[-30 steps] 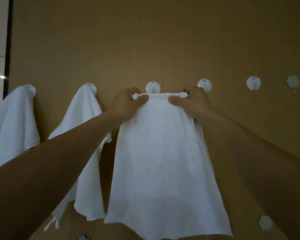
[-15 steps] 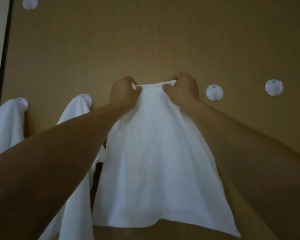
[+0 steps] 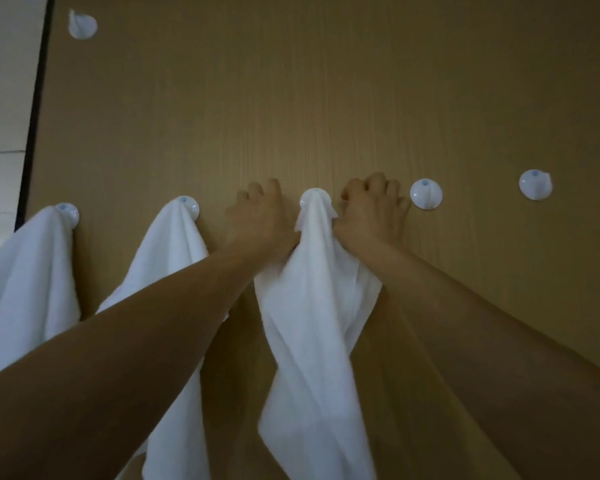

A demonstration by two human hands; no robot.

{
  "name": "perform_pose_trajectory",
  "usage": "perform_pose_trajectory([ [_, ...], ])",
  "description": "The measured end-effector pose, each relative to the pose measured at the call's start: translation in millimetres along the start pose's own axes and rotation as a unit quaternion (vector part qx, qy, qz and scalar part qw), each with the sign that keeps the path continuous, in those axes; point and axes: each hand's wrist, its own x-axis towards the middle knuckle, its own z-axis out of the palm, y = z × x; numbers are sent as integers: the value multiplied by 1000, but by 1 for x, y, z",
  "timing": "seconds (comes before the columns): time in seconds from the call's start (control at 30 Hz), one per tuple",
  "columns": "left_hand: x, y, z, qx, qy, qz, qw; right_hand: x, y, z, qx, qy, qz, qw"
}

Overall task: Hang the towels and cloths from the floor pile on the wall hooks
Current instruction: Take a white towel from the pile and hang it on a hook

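Both my hands pinch the gathered top of the white terry towel [image 3: 312,306] I am hanging: my left hand [image 3: 260,220] grips the cloth at its 9 o'clock side, my right hand [image 3: 371,216] at its 3 o'clock side, fingers curled against the wall. My thumbs and the inner pads are buried in the folds, so exactly how much cloth each hand clamps is hard to make out.

Nearest the camera, my bare forearms fill the lower corners and run off the frame. The left one crosses in front of the second hung white towel [image 3: 174,271], hiding its middle. The towel in my grip falls in twisted folds between my arms, and its lower end is blurred and cut off at 6 o'clock.

Farther out, its peak is draped over a round white wall hook [image 3: 315,197], mostly covered. At 9 o'clock of it the second towel hangs from its own round hook [image 3: 189,206], and beyond that a third white towel [image 3: 25,282] hangs from another [image 3: 68,213], its left edge cut off. At 3 o'clock are two bare white hooks [image 3: 426,194], [image 3: 535,184]. One more hook [image 3: 82,26] sits at 11 o'clock, high on the tan wood-grain wall panel [image 3: 326,98]. A pale shape at the right edge is too cropped to identify.
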Motion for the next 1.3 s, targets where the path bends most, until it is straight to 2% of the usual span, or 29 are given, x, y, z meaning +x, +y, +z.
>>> perform_pose_trajectory([
  [0.03,-4,1,0,71,70,73,992,-4,0,0,4,21,-52,998],
  [0.07,-8,2,1,107,96,146,979,-9,0,3,27,11,-90,995],
  [0.1,-10,2,1,105,85,204,970,-13,0,5,64,-16,-109,992],
  [0.13,-11,2,2,40,47,232,971,-17,0,7,105,-52,-103,988],
  [0.2,-16,7,-2,-178,-39,182,966,-22,-1,6,172,-86,-71,979],
  [0.27,-14,14,-5,-287,-56,96,951,-20,-6,0,157,-101,-56,981],
  [0.33,-11,21,-9,-295,-82,38,951,-13,-12,-9,88,-150,-43,984],
  [0.4,-9,27,-14,-263,-114,21,958,-5,-17,-15,66,-191,-21,979],
  [0.53,-10,29,-15,-252,-141,3,957,-6,-29,-14,71,-257,36,963],
  [0.63,-15,25,-16,-287,-189,-48,938,-8,-26,-14,126,-285,72,948],
  [0.67,-18,22,-16,-303,-213,-71,926,-11,-27,-10,175,-288,106,936],
  [0.7,-22,20,-16,-314,-243,-84,914,-18,-37,-7,233,-274,175,916],
  [0.73,-28,17,-15,-328,-274,-84,900,-28,-43,-9,302,-242,249,888],
  [0.8,-40,12,-13,-406,-319,-73,853,-45,-37,-18,422,-148,314,838],
  [0.9,-49,0,-11,-568,-347,-115,737,-33,-1,-31,451,-325,196,808],
  [0.93,-50,-5,-10,-601,-351,-136,705,-32,15,-36,455,-366,171,794],
  [0.97,-53,-7,-8,-613,-350,-156,691,-34,29,-38,449,-388,156,789],
  [1.0,-58,-7,-5,-603,-343,-175,699,-39,37,-32,427,-399,136,800],
  [1.07,-68,-3,3,-548,-323,-200,745,-60,35,-21,386,-421,91,815],
  [1.13,-74,2,9,-513,-302,-202,778,-79,36,-9,417,-408,75,809],
  [1.23,-76,4,11,-503,-278,-184,798,-94,53,-7,459,-406,76,787],
  [1.3,-76,1,12,-495,-280,-173,804,-106,64,-6,408,-437,70,798],
])
